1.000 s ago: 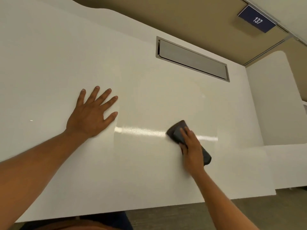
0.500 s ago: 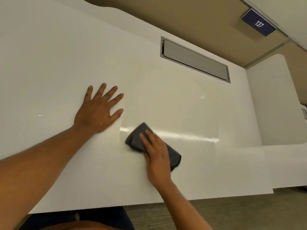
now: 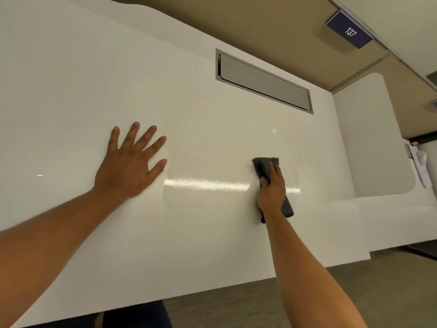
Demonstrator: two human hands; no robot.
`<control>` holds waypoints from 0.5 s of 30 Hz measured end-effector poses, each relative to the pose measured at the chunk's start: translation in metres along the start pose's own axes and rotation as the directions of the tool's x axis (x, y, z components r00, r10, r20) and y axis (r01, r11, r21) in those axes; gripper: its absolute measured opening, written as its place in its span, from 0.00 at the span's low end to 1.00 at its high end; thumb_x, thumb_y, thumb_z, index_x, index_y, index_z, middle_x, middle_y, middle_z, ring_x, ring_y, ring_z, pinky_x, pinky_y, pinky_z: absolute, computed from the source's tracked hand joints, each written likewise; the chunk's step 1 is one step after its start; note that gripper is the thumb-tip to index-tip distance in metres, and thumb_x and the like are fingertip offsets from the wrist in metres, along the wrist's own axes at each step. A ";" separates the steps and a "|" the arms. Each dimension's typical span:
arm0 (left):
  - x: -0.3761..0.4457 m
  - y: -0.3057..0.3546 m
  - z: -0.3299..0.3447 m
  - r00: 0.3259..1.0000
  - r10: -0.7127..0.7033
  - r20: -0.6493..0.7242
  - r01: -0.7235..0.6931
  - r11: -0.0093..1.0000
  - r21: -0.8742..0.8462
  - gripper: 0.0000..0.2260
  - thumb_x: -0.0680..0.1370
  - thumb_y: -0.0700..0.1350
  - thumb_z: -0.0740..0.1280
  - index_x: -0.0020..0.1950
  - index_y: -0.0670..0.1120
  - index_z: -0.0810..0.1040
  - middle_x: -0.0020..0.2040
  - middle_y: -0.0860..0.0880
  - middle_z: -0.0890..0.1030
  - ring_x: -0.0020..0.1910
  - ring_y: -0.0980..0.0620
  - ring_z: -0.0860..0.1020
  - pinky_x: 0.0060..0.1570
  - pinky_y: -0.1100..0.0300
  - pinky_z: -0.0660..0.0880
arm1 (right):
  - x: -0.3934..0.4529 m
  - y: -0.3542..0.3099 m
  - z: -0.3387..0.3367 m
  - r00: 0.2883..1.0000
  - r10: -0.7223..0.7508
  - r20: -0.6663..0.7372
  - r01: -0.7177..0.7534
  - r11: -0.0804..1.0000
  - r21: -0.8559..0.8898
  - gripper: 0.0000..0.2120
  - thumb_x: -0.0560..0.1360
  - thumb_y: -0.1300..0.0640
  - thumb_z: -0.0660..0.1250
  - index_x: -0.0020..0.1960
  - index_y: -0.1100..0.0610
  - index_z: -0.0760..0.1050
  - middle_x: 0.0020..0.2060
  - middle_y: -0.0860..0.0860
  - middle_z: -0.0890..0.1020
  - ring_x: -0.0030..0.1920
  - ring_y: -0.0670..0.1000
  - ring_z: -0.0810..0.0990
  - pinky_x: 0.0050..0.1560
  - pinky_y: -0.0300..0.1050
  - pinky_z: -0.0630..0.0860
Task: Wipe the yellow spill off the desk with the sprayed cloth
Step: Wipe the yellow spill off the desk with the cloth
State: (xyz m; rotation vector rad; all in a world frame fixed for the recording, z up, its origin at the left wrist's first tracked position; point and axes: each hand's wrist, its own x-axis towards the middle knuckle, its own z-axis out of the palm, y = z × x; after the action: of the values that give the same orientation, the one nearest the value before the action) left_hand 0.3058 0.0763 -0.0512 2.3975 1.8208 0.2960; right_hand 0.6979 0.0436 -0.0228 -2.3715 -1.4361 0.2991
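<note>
Right hand [image 3: 272,188], head view: the fingers are curled down over a folded dark grey cloth [image 3: 266,165], pressing it flat against the white desk [image 3: 212,233]; the cloth's front fold projects beyond the fingertips and its rear end shows behind the heel of the hand. Left hand [image 3: 128,170]: palm down on the desk with fingers spread, holding nothing, well apart from the cloth, apparently as a brace. The cloth appears soft, light and limp, so it is best held as shown, bunched under the palm with downward pressure rather than pinched at an edge, where it would likely trail and unfold. No yellow spill can be made out on the glossy surface; only a bright streak of reflected light [image 3: 208,184] lies between the hands, which suggests that the wiping is near its end. Containers: none stands on the desk; the recessed grey cable hatch [image 3: 264,85] at the rear is closed, its contents hidden. A number sign [image 3: 350,31] reads 137.
</note>
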 end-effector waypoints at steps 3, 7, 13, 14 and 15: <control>0.001 -0.001 -0.001 1.000 0.013 0.018 -0.014 1.000 0.018 0.31 0.84 0.65 0.46 0.86 0.56 0.59 0.87 0.51 0.59 0.86 0.40 0.56 0.83 0.33 0.48 | -0.020 -0.047 0.020 0.994 -0.110 0.022 0.110 0.994 -0.001 0.27 0.81 0.62 0.65 0.79 0.54 0.67 0.79 0.54 0.68 0.77 0.56 0.67 0.77 0.54 0.64; -0.002 -0.001 -0.001 0.999 0.015 0.028 -0.015 1.000 0.004 0.31 0.84 0.65 0.48 0.85 0.56 0.60 0.87 0.50 0.60 0.86 0.40 0.56 0.82 0.33 0.47 | -0.113 -0.076 0.037 0.919 -0.349 0.182 0.345 0.937 0.055 0.31 0.81 0.64 0.64 0.80 0.45 0.65 0.81 0.47 0.64 0.80 0.49 0.61 0.80 0.46 0.57; 0.002 0.000 -0.001 1.000 0.015 0.023 -0.016 1.000 0.020 0.31 0.84 0.64 0.48 0.86 0.55 0.60 0.86 0.50 0.60 0.86 0.39 0.56 0.81 0.33 0.47 | -0.187 0.001 -0.006 0.915 -0.325 0.241 0.325 0.945 0.040 0.40 0.79 0.69 0.67 0.79 0.34 0.61 0.81 0.37 0.60 0.82 0.47 0.57 0.80 0.47 0.56; 0.002 -0.001 -0.001 0.999 0.019 0.026 -0.020 1.000 0.021 0.31 0.84 0.64 0.48 0.86 0.55 0.60 0.86 0.49 0.61 0.86 0.39 0.56 0.81 0.33 0.47 | -0.179 0.018 -0.014 0.933 -0.278 0.229 0.281 0.960 0.023 0.40 0.79 0.69 0.67 0.79 0.35 0.61 0.81 0.38 0.61 0.82 0.47 0.58 0.80 0.49 0.57; 0.002 -0.001 -0.002 0.999 0.024 0.027 -0.025 1.000 0.015 0.31 0.84 0.64 0.49 0.85 0.54 0.61 0.86 0.49 0.61 0.86 0.39 0.56 0.81 0.32 0.47 | -0.166 0.032 -0.022 0.950 -0.232 0.209 0.237 0.972 0.004 0.39 0.80 0.69 0.67 0.79 0.35 0.61 0.81 0.40 0.62 0.81 0.48 0.59 0.80 0.52 0.59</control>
State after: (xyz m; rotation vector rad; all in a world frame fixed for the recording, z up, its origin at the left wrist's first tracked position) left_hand 0.3054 0.0782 -0.0495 2.4238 1.7904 0.2516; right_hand 0.6542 -0.1213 -0.0157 -2.2075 -1.8060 0.4831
